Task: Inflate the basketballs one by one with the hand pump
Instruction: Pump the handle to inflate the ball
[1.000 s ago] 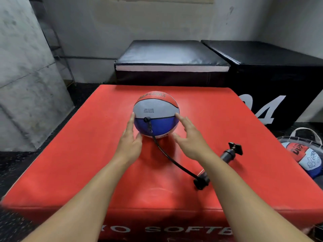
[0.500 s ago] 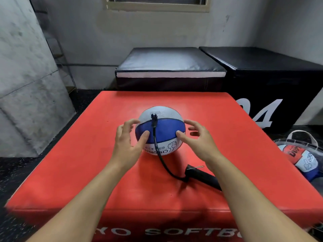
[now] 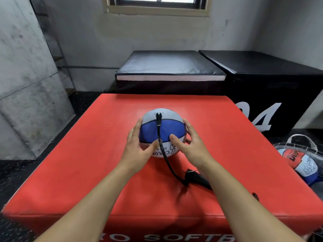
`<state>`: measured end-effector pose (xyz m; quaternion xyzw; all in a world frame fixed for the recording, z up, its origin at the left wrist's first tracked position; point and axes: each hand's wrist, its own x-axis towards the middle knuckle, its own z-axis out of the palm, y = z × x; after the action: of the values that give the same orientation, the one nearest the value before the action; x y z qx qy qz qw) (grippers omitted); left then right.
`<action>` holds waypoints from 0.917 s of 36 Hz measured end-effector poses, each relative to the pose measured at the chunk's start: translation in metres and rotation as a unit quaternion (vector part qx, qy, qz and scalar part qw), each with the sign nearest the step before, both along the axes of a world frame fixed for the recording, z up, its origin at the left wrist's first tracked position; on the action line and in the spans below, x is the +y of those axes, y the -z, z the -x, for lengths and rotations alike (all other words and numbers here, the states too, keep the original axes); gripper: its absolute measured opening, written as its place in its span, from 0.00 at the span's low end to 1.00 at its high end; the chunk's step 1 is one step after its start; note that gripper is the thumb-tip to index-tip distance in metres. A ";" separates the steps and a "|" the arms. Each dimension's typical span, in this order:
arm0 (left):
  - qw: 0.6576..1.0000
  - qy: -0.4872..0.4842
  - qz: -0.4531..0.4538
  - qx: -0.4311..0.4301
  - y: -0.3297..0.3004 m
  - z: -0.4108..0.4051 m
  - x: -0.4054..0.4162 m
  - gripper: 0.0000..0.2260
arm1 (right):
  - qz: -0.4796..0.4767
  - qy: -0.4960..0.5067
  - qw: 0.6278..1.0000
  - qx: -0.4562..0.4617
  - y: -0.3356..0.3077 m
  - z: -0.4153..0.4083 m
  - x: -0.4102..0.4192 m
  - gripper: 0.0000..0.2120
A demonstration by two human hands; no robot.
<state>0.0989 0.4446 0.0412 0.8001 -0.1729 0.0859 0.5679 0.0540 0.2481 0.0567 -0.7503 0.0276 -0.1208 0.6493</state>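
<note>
A large red padded box (image 3: pixel 87 154) fills the middle of the view and serves as the bench, with white lettering partly visible along its near edge. Behind it stand two black padded boxes: a lower one (image 3: pixel 167 67) with a pale stripe across its front, and a taller one (image 3: pixel 272 81) to the right bearing large white numerals. At the far right, beside the red box, a clear bag (image 3: pixel 297 147) with a white handle holds another basketball (image 3: pixel 304 165) in red, white and blue.

Near the centre of the bench sits a small blue and white basketball (image 3: pixel 167 130). The left hand (image 3: pixel 138 147) cups its left side and the right hand (image 3: pixel 190 145) cups its right side, fingers curved around the ball and thumbs pressed on its near face. A thin black hose (image 3: pixel 167 161) is plugged into the top of the ball, runs down between the thumbs and curves right to the black hand pump (image 3: pixel 199 179), which lies on the bench partly hidden under the right forearm.
</note>
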 end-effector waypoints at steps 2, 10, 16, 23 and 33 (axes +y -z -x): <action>1.000 -0.002 -0.011 -0.019 -0.006 0.002 0.008 0.44 | 0.000 -0.008 1.000 0.001 -0.002 0.002 -0.001 0.34; 0.996 0.006 -0.062 -0.056 -0.001 0.007 0.028 0.47 | 0.176 0.032 0.981 -0.081 -0.024 0.012 0.005 0.25; 0.989 0.015 -0.109 -0.094 0.000 0.013 0.017 0.48 | 0.247 0.041 0.951 -0.183 -0.033 0.007 0.021 0.19; 0.988 0.007 -0.124 -0.088 0.000 0.014 0.014 0.49 | 0.266 -0.003 0.950 -0.161 -0.040 0.007 0.017 0.19; 0.987 0.015 -0.128 -0.102 -0.001 0.016 0.007 0.46 | 0.239 0.049 0.953 -0.177 -0.032 0.001 0.011 0.11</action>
<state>0.0826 0.4516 0.0422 0.8505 -0.2510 0.1356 0.4419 0.0531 0.2586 0.0889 -0.8480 -0.0807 -0.2867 0.4385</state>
